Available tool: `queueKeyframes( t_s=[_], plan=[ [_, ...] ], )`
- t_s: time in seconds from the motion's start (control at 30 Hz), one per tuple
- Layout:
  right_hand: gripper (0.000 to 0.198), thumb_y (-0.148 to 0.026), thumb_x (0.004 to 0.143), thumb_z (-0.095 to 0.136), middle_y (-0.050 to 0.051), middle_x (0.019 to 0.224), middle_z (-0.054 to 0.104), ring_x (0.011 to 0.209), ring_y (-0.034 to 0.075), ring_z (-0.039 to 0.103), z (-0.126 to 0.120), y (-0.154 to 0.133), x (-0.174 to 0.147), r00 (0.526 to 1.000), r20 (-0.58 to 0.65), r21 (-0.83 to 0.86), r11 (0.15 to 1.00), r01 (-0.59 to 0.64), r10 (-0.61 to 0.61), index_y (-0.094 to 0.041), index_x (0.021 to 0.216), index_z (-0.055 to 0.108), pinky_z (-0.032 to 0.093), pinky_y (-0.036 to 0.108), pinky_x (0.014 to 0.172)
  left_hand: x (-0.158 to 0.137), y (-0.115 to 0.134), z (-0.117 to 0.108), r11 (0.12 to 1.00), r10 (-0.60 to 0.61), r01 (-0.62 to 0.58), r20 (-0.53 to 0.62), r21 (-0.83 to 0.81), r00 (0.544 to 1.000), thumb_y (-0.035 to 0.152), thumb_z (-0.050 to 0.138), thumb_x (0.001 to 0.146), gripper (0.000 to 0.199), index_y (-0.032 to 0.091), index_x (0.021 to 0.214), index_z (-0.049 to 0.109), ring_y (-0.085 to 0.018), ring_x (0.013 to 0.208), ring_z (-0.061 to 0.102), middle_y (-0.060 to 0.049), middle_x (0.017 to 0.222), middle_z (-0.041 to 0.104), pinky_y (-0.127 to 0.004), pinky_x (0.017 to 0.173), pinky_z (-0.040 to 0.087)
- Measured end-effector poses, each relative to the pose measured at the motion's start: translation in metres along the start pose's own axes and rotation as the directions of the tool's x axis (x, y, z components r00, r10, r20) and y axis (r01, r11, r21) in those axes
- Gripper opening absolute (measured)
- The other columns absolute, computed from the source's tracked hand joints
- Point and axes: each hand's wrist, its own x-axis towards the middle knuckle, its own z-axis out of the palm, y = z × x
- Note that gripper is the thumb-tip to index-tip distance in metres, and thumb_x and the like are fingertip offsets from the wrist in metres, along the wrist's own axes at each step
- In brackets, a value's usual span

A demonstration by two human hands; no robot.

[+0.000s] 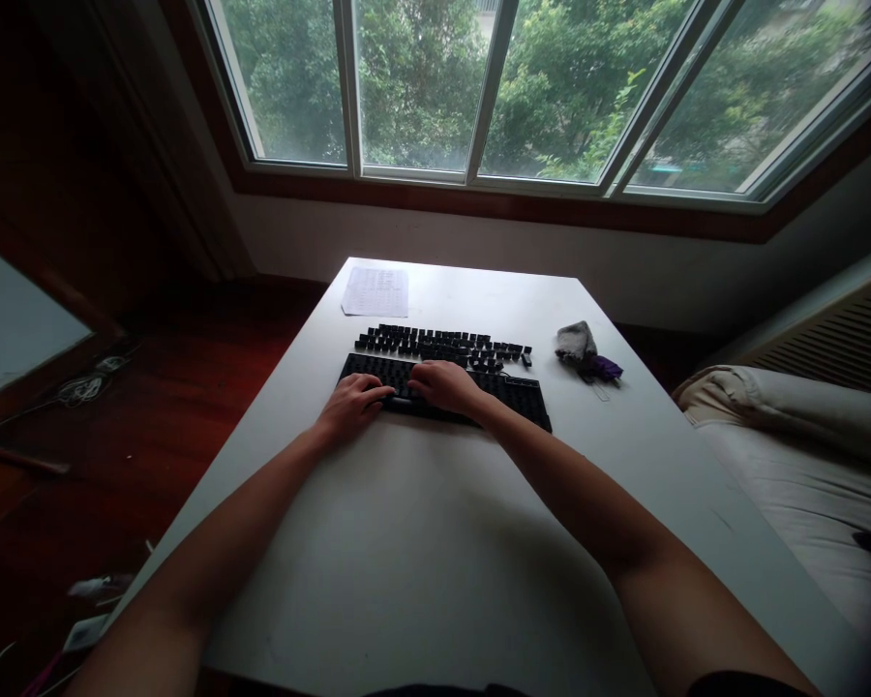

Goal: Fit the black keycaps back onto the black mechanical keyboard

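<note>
A black keyboard (pixel 529 395) lies on the white table, its keycaps partly off. Behind it, loose black keycaps (pixel 435 341) stand in several uneven rows. My left hand (pixel 355 395) grips the keyboard's left front corner, with thumb and forefinger reaching in over the front edge. Close to its right, my right hand (pixel 444 383) is closed over the left-middle part of the keyboard, fingertips bent down onto it. Whatever those fingertips pinch is hidden or too small to make out.
A printed paper sheet (pixel 375 291) lies at the table's far left corner. Right of the keycaps is a grey and purple cloth pouch (pixel 587 350). A light-coloured cushioned seat (pixel 791 455) stands beside the table's right edge. Cables (pixel 83 389) lie on the floor at left.
</note>
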Motion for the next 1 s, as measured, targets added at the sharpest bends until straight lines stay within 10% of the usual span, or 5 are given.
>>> queueKeyframes(
  t_s=[0.13,0.23,0.47,0.77,1.0],
  plan=[
    [0.036,-0.044,0.094,0.051,-0.002,0.062,0.049,0.059,0.012,0.042,0.007,-0.007,0.005,0.979,-0.166,0.519,0.855,-0.014,0.116,-0.019,0.067,0.049,0.030,0.025,0.057,-0.001,-0.001,0.002,1.000,0.002,-0.002,-0.009,0.002,1.000,0.025,0.056,0.094,0.040,0.034,0.132,0.063,-0.026,0.112,0.053,-0.007,0.121,0.060,-0.048,0.101,0.044],
    [0.039,-0.045,0.090,0.055,-0.006,0.055,0.034,0.050,0.009,0.028,0.014,-0.017,0.011,0.986,-0.082,0.894,0.447,0.008,0.147,-0.022,0.063,0.038,0.023,0.024,0.049,0.000,-0.002,0.003,1.000,0.005,-0.005,-0.008,0.006,1.000,0.025,0.057,0.094,0.040,0.034,0.132,0.063,-0.025,0.112,0.053,-0.006,0.121,0.060,-0.047,0.102,0.044],
    [0.043,-0.033,0.078,0.064,-0.009,0.050,0.024,0.047,0.007,0.018,0.038,-0.029,0.021,0.997,0.034,0.999,-0.027,-0.032,0.064,-0.023,0.057,0.028,0.016,0.023,0.045,0.002,-0.001,0.002,1.000,0.006,-0.006,0.005,0.005,1.000,0.025,0.056,0.094,0.040,0.033,0.132,0.064,-0.025,0.112,0.053,-0.007,0.121,0.061,-0.047,0.102,0.045],
    [0.038,-0.039,0.078,0.064,-0.008,0.051,0.031,0.046,0.007,0.023,0.056,-0.024,0.026,0.996,0.052,0.997,0.060,-0.057,0.073,-0.022,0.059,0.036,0.022,0.022,0.046,0.002,-0.004,0.004,1.000,0.015,-0.015,0.009,0.011,1.000,0.029,0.054,0.096,0.038,0.032,0.132,0.063,-0.025,0.111,0.053,-0.007,0.122,0.061,-0.046,0.100,0.045],
    [0.029,-0.040,0.087,0.059,-0.003,0.062,0.050,0.059,0.011,0.043,0.031,0.024,0.041,0.939,-0.273,0.513,0.858,-0.040,0.207,-0.020,0.068,0.051,0.033,0.024,0.059,0.001,-0.003,0.003,1.000,0.013,-0.013,0.002,-0.004,1.000,0.028,0.057,0.094,0.039,0.033,0.133,0.063,-0.026,0.113,0.053,-0.007,0.121,0.060,-0.047,0.101,0.044]
  ],
)
